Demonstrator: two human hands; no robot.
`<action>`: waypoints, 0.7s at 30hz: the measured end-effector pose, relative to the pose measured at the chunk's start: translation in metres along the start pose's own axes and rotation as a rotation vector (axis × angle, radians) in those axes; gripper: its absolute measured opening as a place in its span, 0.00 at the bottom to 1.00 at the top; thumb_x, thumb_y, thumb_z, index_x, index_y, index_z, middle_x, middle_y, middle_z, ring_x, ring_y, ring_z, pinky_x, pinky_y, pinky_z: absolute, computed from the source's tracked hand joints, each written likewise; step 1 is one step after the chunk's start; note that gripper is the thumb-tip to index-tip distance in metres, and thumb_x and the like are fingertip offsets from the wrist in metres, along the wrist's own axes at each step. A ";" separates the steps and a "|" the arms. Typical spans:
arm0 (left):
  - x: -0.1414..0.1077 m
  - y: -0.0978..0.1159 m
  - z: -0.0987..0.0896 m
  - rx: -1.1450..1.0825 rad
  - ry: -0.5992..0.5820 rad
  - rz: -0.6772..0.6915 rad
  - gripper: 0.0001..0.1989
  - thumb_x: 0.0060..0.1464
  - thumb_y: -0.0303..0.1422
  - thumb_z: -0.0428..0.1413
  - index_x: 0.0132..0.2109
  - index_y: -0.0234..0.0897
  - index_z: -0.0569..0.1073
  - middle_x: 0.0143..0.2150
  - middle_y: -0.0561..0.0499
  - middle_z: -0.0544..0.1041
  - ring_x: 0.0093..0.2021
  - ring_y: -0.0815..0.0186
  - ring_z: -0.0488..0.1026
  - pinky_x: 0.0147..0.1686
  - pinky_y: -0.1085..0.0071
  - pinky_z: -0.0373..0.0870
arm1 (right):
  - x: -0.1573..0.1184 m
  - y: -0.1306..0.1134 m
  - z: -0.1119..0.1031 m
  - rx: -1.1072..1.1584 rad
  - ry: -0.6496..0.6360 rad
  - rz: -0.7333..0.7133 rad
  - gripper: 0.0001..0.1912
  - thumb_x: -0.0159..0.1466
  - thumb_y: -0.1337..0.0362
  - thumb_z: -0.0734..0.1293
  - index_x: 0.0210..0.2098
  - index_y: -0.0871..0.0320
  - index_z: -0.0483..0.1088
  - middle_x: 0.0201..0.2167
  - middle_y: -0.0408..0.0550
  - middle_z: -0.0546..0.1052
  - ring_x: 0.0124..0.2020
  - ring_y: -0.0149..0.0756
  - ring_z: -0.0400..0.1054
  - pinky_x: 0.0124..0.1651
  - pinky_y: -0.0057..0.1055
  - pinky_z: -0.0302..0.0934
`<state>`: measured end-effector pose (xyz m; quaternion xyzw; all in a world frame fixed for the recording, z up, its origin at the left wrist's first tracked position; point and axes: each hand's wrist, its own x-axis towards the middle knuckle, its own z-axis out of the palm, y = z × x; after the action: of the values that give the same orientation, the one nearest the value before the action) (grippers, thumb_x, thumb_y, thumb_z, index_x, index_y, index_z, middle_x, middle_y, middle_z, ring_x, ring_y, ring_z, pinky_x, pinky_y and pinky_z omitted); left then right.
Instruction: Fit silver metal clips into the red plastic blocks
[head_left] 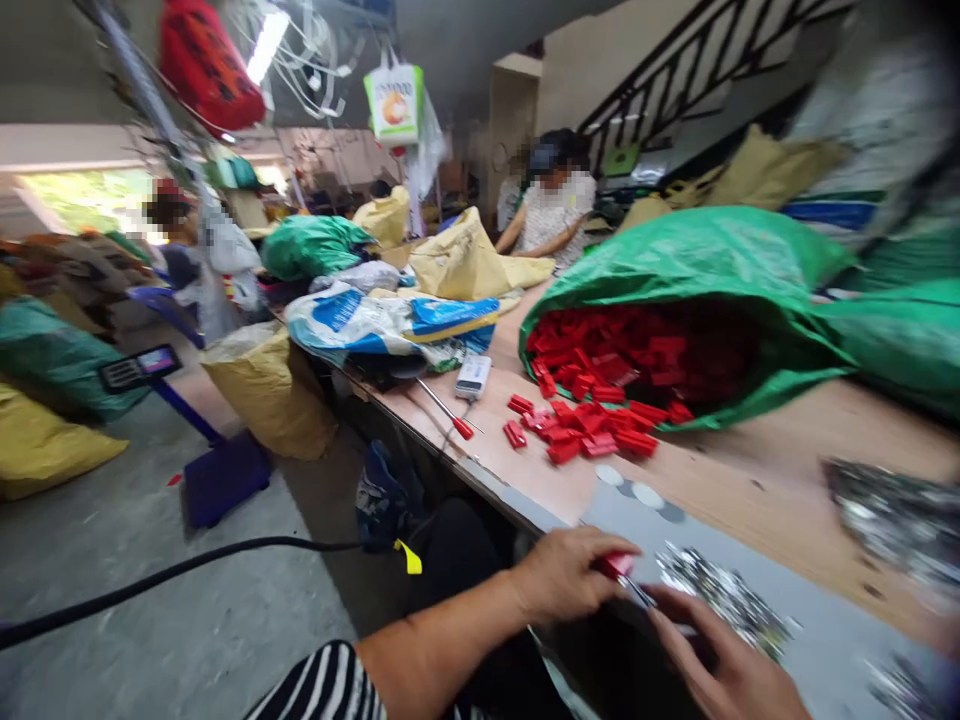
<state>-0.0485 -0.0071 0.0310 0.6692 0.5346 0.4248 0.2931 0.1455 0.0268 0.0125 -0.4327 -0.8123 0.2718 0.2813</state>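
At the front edge of the table, my left hand point(566, 575) is closed round a small red plastic piece point(618, 565). My right hand point(720, 655) pinches a thin, shiny metal piece point(639, 592), whose far end meets the red piece; how the two join is too blurred to tell. Just beyond my right hand lies a pile of small silvery metal parts point(720, 595) on a grey sheet. Farther off, loose red plastic pieces point(592, 430) spill from the mouth of a large green sack point(712, 250).
A screwdriver with a red tip point(461, 428) and a white device point(472, 377) lie left of the red pieces. More metal parts point(892, 515) sit at right. A person point(555, 215) works across the table. A blue platform scale point(225, 480) stands on the floor.
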 end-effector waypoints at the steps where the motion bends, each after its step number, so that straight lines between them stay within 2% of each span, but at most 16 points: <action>1: -0.001 0.001 -0.002 -0.025 -0.006 -0.010 0.23 0.47 0.30 0.63 0.52 0.39 0.74 0.47 0.47 0.78 0.47 0.61 0.75 0.50 0.69 0.69 | -0.002 -0.009 -0.004 -0.002 -0.030 0.040 0.16 0.59 0.51 0.62 0.41 0.50 0.74 0.34 0.45 0.81 0.29 0.39 0.77 0.30 0.28 0.71; 6: -0.004 0.001 -0.005 -0.089 0.001 -0.022 0.20 0.47 0.27 0.62 0.50 0.38 0.75 0.46 0.47 0.79 0.46 0.62 0.74 0.50 0.67 0.68 | -0.003 -0.038 -0.007 -0.048 -0.017 0.063 0.14 0.63 0.58 0.59 0.41 0.55 0.72 0.39 0.49 0.80 0.38 0.40 0.76 0.41 0.34 0.69; 12: -0.008 0.002 -0.005 -0.079 0.007 0.008 0.19 0.48 0.27 0.60 0.49 0.38 0.74 0.45 0.48 0.78 0.46 0.62 0.74 0.49 0.67 0.68 | -0.003 -0.041 -0.008 -0.072 -0.067 0.005 0.12 0.64 0.65 0.59 0.41 0.56 0.73 0.39 0.50 0.78 0.41 0.40 0.72 0.45 0.36 0.65; 21: -0.012 -0.001 -0.002 -0.080 0.025 0.019 0.18 0.51 0.27 0.58 0.51 0.39 0.72 0.48 0.47 0.77 0.48 0.62 0.73 0.50 0.67 0.68 | -0.006 -0.043 -0.013 -0.089 -0.122 0.000 0.12 0.64 0.69 0.60 0.42 0.57 0.73 0.38 0.49 0.76 0.40 0.38 0.71 0.44 0.35 0.64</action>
<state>-0.0516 -0.0189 0.0281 0.6565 0.5145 0.4569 0.3092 0.1333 0.0039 0.0497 -0.4275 -0.8391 0.2613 0.2117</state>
